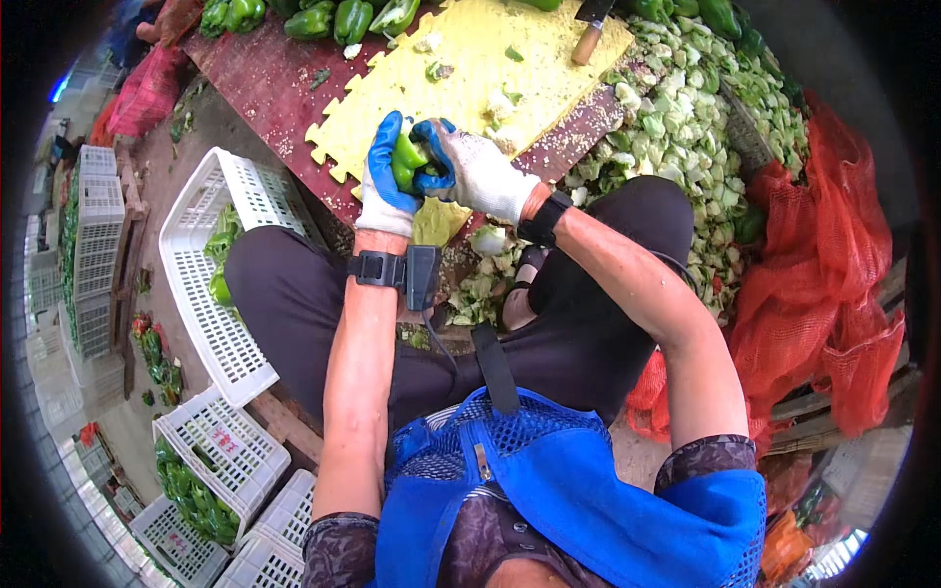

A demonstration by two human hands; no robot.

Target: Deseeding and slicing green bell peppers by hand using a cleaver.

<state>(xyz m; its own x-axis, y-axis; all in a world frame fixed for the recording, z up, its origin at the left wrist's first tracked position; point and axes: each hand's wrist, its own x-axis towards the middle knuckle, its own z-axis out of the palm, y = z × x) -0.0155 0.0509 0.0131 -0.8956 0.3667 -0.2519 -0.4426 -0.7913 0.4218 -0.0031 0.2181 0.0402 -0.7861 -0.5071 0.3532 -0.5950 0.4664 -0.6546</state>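
Between my two gloved hands is a green bell pepper (406, 158), held over the near left edge of a yellow foam mat (448, 95). My left hand (386, 180) wraps the pepper's left side in a white glove with a blue-coated palm. On its other side, my right hand (470, 165) wears a matching glove and presses its fingers to the pepper; its fingertips are partly hidden. Pale seeds and pepper scraps dot the mat. A knife with a wooden handle (587, 44) lies at the mat's far right, its blade cut off by the picture's edge.
Whole green peppers (353, 20) line the far side of the red board (250, 81). To the right spreads a heap of pepper cores and scraps (662, 140), beside red mesh sacks (809, 294). A white plastic crate (220, 331) with peppers stands by my left knee; more crates (228, 441) sit lower left.
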